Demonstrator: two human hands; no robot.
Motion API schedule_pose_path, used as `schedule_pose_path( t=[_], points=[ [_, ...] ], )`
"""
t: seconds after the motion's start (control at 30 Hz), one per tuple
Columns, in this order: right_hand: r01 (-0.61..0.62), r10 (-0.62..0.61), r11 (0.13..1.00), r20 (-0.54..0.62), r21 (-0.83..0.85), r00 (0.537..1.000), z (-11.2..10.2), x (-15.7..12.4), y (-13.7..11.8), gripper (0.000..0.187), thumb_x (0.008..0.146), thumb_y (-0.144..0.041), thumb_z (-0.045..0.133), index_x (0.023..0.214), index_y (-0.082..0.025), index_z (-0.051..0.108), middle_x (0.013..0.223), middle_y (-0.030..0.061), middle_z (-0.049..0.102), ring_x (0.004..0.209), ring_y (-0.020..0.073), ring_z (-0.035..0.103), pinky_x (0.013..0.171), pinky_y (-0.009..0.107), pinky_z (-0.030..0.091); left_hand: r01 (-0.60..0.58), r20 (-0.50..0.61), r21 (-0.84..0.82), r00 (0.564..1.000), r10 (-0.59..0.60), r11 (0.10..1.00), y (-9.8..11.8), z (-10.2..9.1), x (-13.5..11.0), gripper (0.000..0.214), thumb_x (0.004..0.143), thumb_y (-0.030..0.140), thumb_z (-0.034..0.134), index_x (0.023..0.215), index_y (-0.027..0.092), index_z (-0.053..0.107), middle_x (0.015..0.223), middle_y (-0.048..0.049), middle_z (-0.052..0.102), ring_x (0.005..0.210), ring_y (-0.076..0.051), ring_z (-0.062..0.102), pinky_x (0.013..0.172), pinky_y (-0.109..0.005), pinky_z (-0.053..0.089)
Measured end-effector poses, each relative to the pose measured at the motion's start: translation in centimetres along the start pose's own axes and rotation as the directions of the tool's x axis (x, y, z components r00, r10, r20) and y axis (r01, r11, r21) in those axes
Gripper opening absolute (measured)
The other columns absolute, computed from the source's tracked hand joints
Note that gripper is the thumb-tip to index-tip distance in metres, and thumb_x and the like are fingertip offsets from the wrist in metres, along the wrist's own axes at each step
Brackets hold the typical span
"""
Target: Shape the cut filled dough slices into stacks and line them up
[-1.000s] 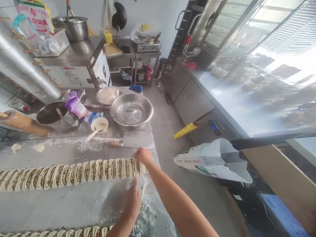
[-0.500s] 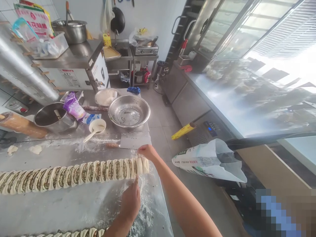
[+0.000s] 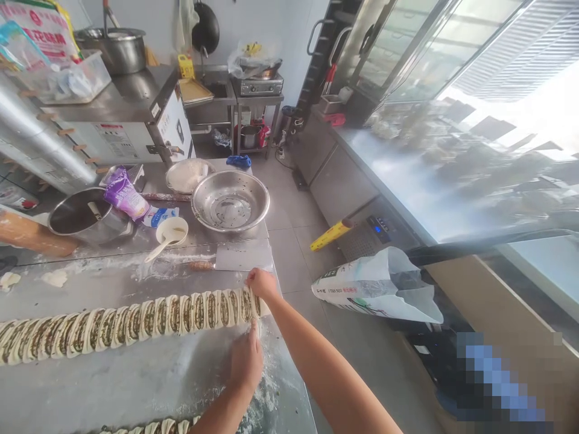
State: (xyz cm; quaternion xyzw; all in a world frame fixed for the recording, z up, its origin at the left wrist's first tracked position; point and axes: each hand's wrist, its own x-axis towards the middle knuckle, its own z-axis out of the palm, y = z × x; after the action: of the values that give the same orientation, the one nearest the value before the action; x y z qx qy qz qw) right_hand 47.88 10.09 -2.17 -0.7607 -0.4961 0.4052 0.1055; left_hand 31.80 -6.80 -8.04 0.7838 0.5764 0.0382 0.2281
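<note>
We are reaching forward with both bare arms, and our hands are meeting at the end of a long dough roll [image 3: 136, 319], which is stretching toward nine o'clock across the steel worktable [image 3: 136, 392]. Our right hand [image 3: 261, 284] is curled closed, gripping the roll's end from the far side, with the forearm slanting in from five o'clock. Our left hand [image 3: 246, 361] is rising from six o'clock and pressing against the near side of the roll. Its back is facing us and its fingertips are hidden, so we cannot tell whether it is gripping. Green filling is showing between the roll's pale folds. A second roll [image 3: 167, 427] is being cut off by the bottom edge at six o'clock, and flour [image 3: 266, 386] is scattering beside our left hand.

At twelve o'clock from our hands, a steel basin [image 3: 230, 201] is sitting on the table. At ten o'clock, a purple packet [image 3: 124, 196] is showing print that we cannot read. A white printed sack [image 3: 380, 288] is lying at three o'clock, its lettering too small to make out. A pixelated patch [image 3: 497, 380] is hiding whatever lies at four o'clock.
</note>
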Motion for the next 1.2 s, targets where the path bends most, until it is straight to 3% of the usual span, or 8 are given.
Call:
schedule_pose_path(
  t=[0.17,0.37,0.47,0.7,0.9,1.03,1.1,1.2],
  points=[
    [0.044,-0.054,0.993,0.101,0.105,0.993,-3.4,-0.7,-0.2,0.022,0.09,-0.034,0.076,0.089,-0.013,0.072,0.079,-0.0006,0.068,0.072,0.0142,0.063,0.069,0.029,0.054,0.037,0.005,-0.038,0.999,-0.037,0.999,0.8,-1.3,-0.6,0.052,0.103,0.016,0.035,0.154,0.017,0.046,0.13,-0.0146,0.074,0.113,-0.023,0.074,0.098,-0.034,0.059],
    [0.028,-0.027,0.99,-0.009,0.141,1.0,-6.5,-1.6,2.4,0.02,0.091,-0.034,0.074,0.095,-0.014,0.073,0.082,0.0002,0.069,0.076,0.0148,0.063,0.071,0.029,0.053,-0.023,0.096,-0.131,0.995,0.036,0.991,4.2,-4.5,0.0,0.058,0.102,0.016,0.037,0.16,0.021,0.039,0.12,-0.0121,0.077,0.104,-0.022,0.075,0.1,-0.033,0.055],
    [-0.023,0.027,0.993,-0.031,0.12,0.999,-5.7,-1.6,3.6,0.017,0.087,-0.031,0.077,0.09,-0.014,0.073,0.082,0.0003,0.07,0.077,0.0154,0.064,0.073,0.031,0.053,0.027,0.166,-0.099,0.986,-0.011,0.995,5.0,-3.6,0.3,0.059,0.101,0.015,0.038,0.16,0.02,0.039,0.105,-0.0114,0.079,0.101,-0.023,0.075,0.099,-0.035,0.054],
    [-0.103,0.112,0.991,-0.114,0.084,0.987,-0.4,0.6,5.3,0.025,0.092,-0.039,0.072,0.101,-0.016,0.069,0.094,0.0039,0.071,0.086,0.0182,0.065,0.086,0.038,0.053,0.065,0.201,0.007,0.977,-0.065,0.998,4.3,0.2,1.4,0.06,0.101,0.015,0.04,0.161,0.018,0.034,0.096,-0.0129,0.077,0.097,-0.024,0.075,0.087,-0.032,0.053],
    [-0.109,0.126,0.986,-0.135,0.125,0.983,-0.6,0.8,4.4,0.021,0.089,-0.034,0.075,0.097,-0.016,0.068,0.091,0.0031,0.07,0.088,0.0196,0.065,0.089,0.04,0.053,0.058,0.188,0.017,0.98,-0.06,0.998,5.4,-0.6,1.7,0.063,0.098,0.01,0.04,0.161,0.016,0.031,0.104,-0.0159,0.077,0.098,-0.027,0.074,0.084,-0.034,0.051],
    [-0.027,0.095,0.96,-0.233,0.28,0.968,-2.4,-3.0,4.9,0.027,0.089,-0.036,0.071,0.109,-0.018,0.07,0.098,0.0046,0.073,0.089,0.0181,0.067,0.088,0.033,0.052,0.113,0.189,-0.136,0.978,-0.086,0.984,7.8,-3.6,1.6,0.059,0.098,0.013,0.035,0.157,0.009,0.035,0.101,-0.019,0.077,0.088,-0.027,0.075,0.078,-0.036,0.052],
    [0.026,0.112,0.929,-0.349,0.368,0.93,-2.4,-7.3,6.7,0.038,0.097,-0.044,0.053,0.124,-0.022,0.066,0.115,0.0062,0.073,0.101,0.0176,0.067,0.095,0.029,0.049,0.112,0.131,-0.284,0.988,-0.077,0.952,7.9,-6.1,1.1,0.055,0.1,0.021,0.034,0.154,0.01,0.039,0.093,-0.0152,0.077,0.082,-0.024,0.074,0.077,-0.034,0.053],
    [-0.022,0.256,0.877,-0.427,0.481,0.867,0.5,-16.4,10.9,0.057,0.093,-0.061,0.036,0.114,-0.018,0.068,0.115,0.0116,0.073,0.104,0.0255,0.067,0.096,0.036,0.05,0.079,0.079,-0.443,0.996,-0.049,0.893,5.0,-10.8,0.1,0.052,0.101,0.031,0.035,0.147,0.012,0.05,0.084,-0.0102,0.077,0.075,-0.022,0.072,0.075,-0.032,0.055]
  ],
)
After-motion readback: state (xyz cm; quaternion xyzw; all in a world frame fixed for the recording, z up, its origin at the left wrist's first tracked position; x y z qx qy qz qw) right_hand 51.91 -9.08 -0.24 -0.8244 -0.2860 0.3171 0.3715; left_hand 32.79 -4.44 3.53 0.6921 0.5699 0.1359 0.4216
